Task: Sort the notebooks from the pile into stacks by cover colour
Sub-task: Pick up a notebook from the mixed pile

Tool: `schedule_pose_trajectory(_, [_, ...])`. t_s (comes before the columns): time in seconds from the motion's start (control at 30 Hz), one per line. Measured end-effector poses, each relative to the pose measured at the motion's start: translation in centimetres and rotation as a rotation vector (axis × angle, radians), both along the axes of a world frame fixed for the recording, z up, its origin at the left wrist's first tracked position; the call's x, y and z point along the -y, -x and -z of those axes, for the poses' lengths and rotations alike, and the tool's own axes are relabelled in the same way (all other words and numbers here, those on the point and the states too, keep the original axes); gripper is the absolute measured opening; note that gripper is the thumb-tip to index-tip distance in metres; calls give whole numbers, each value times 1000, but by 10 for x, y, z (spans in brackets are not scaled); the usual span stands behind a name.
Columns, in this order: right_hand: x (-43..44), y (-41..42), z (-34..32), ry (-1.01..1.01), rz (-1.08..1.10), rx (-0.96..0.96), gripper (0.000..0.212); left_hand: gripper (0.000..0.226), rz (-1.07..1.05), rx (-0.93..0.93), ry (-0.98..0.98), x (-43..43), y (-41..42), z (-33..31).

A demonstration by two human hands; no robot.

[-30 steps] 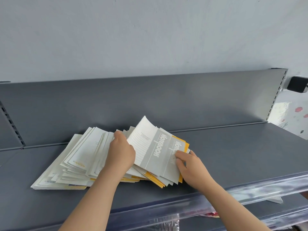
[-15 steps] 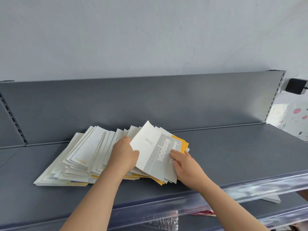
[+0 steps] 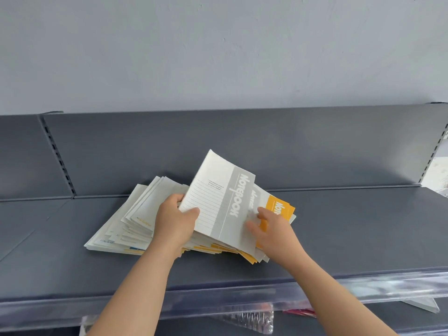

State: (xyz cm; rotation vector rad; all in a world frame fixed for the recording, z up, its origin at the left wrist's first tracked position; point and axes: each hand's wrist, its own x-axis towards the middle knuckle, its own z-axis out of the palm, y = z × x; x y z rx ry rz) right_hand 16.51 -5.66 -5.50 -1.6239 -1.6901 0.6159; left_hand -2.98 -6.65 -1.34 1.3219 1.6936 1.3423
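Head view: the grey notebook I'm working on is at the centre of the frame. It is tipped up off the pile, with its far corner raised toward the back panel and its near edge down among the other covers. Its long axis runs almost straight up and down the picture, along the grey band with the title on it.

My left grip pinches it at the lower left corner, with the thumb on the lined cover and the fingers tucked underneath. So the whole book lies up and to the right of that pinch, and most of its weight hangs out past the thumb.

My right grip is at the opposite side, just right of the book's lower right edge. Its fingers are spread and loosely bent, and as far as I can see they pinch nothing. The fingertips are blurred, down on the covers beneath, close to an orange notebook that shows at the right of the pile.

The pile fans out to the left of the frame on the dark shelf, mostly pale covers with orange edges showing at the near side. I see no separate colour stacks anywhere on the shelf, so I judge the sorting has barely begun.

The move turns on that one-corner hold. The left grip has the book, but the bare shelf at right is on the right grip's side. I'd either pass it across or swing it left over the pile, and I expect the thin cover to sag.
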Motion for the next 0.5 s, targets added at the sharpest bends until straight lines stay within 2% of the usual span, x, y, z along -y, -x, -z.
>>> schedule_pose_trajectory(0.13, [1,15,-11,-16,8,-70,38,26,-2,151,27,5,15,0])
schedule_pose_trajectory(0.23, [4,29,-16,-30,-52,-221,19,29,-4,189,-2,11,23,-3])
schedule_pose_trajectory(0.27, [6,34,-19,-42,-84,-267,16,32,-8,185,-23,14,27,-4])
schedule_pose_trajectory(0.33, [8,47,-25,-96,-130,-310,23,38,-23,124,-44,19,36,-8])
schedule_pose_trajectory(0.5, [6,91,-39,-171,-208,-287,35,35,-80,-4,-17,31,70,-11])
